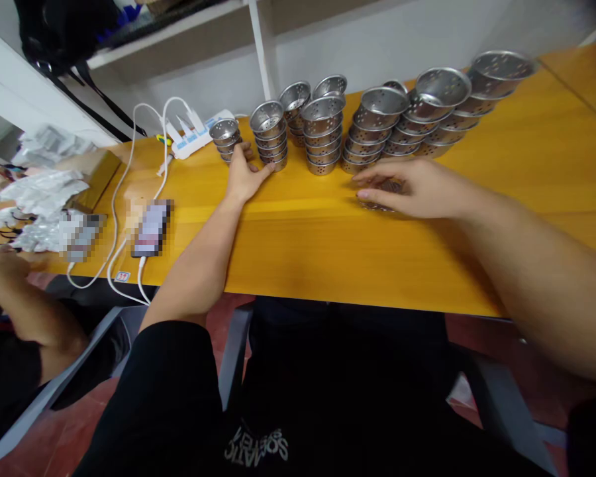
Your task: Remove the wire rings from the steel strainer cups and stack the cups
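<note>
Several stacks of shiny perforated metal cups stand upright in rows along the back of the table. My left hand (246, 175) is at the two leftmost front stacks, fingers spread. Its fingertips are by the small cup stack (225, 138), and its thumb is at the foot of the neighbouring stack (269, 139). My right hand (414, 189) curls over a low perforated metal cup (377, 207) on the table, in front of the larger stack (370, 132). Fingers and palm hide most of that cup, and the hand is slightly blurred.
A white power strip (193, 136) with plugged-in cables stands left of the cups. Two phones, one at the cable end (151, 228), lie on the table (298, 258). Plastic bags (44, 192) and a co-worker's arm (44, 318) are at far left. A shelf (261, 50) rises behind.
</note>
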Demonstrator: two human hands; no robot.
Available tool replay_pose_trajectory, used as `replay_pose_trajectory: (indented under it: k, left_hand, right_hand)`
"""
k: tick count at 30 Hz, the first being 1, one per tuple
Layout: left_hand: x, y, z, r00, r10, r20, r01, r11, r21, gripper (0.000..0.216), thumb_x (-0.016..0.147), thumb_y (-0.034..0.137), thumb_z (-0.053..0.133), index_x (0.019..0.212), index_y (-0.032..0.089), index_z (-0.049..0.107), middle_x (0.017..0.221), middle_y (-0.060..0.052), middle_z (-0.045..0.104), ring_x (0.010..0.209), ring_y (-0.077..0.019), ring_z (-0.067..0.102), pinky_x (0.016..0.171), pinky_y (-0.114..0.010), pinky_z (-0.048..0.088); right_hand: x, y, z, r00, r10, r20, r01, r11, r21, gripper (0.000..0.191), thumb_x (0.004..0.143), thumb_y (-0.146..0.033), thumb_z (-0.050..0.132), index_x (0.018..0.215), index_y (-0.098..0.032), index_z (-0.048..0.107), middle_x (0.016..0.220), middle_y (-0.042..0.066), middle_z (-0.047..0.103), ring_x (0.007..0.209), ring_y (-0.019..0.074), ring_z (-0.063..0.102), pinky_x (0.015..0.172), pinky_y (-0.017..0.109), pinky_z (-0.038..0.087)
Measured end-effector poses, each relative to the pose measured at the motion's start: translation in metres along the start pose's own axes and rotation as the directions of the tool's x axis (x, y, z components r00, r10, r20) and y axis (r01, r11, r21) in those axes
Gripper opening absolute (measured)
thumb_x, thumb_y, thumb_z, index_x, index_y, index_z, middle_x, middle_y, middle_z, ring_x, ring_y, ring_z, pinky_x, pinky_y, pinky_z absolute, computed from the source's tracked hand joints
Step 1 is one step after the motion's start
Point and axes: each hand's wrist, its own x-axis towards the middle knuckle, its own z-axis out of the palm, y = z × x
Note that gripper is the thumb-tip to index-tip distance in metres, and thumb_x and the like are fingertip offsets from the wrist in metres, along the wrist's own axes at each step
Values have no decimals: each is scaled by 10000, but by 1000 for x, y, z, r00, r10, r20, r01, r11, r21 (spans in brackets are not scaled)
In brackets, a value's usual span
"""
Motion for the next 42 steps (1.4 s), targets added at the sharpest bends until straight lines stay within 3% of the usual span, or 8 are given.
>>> replay_pose_trajectory:
  k: [6,11,18,29,33,36,39,42]
  left_hand:
    - [1,-2,8,988,148,31,-150,987,62,1123,952,688,1186,1749,222,548,1899,-287,673,1834,-430,683,1549,-565,579]
    - [-7,7,14,993,107,53,-111,990,89,1017,996,436,1188,1789,257,576,1843,-232,760,1807,-415,724,1607,-607,516]
    - [-12,21,12,999,12,-35,-7,990,140,474,1093,167,1036,1441,268,731,1606,-179,878,1809,-427,720,1624,-724,482]
    - [-26,64,-11,982,-129,-139,157,964,216,445,1095,77,918,947,311,570,986,-53,794,1179,-368,896,1345,-636,696]
    - [-38,89,-16,995,-47,-85,72,947,313,550,1132,142,881,789,307,484,854,-17,683,989,-312,832,1215,-581,704]
    - [-40,112,-24,973,222,-63,-196,938,285,421,1116,130,851,897,313,541,1014,-39,747,1078,-305,828,1187,-542,699]
    - [-25,142,-34,866,500,-26,-464,821,333,336,1024,121,892,1097,371,680,1429,-120,810,1423,-396,774,1325,-689,656]
    - [12,170,-36,836,542,87,-512,713,480,504,883,165,993,1297,403,835,1851,-124,702,1795,-493,578,1578,-862,391]
  right_hand:
    - [-1,-1,0,999,32,24,-33,999,26,566,1197,-842,770,1525,-423,962,1337,102,972,1127,437,922,1098,725,760]
    - [0,-1,1,997,49,56,-50,999,11,612,1203,-876,732,1532,-409,953,1315,113,974,1114,429,917,1069,699,759]
    - [-1,0,1,994,84,65,-85,996,17,611,1214,-895,705,1542,-430,927,1334,107,969,1142,426,897,1070,705,748]
    - [-1,-2,0,991,116,67,-118,993,25,617,1191,-901,721,1483,-397,924,1284,111,964,1114,401,893,1047,654,739]
    - [-2,-4,-2,991,119,59,-121,992,22,654,1180,-901,735,1465,-348,933,1278,140,966,1121,397,889,1082,637,732]
    - [-2,-5,-2,994,104,38,-105,994,30,628,1176,-895,744,1451,-368,947,1278,123,966,1114,402,897,1095,649,741]
    - [-1,-6,-1,996,85,28,-87,995,42,638,1170,-905,739,1430,-365,958,1241,113,962,1083,405,904,1081,662,753]
    - [-1,-8,0,997,72,22,-73,996,44,647,1169,-913,735,1424,-364,966,1247,115,965,1102,413,910,1091,662,750]
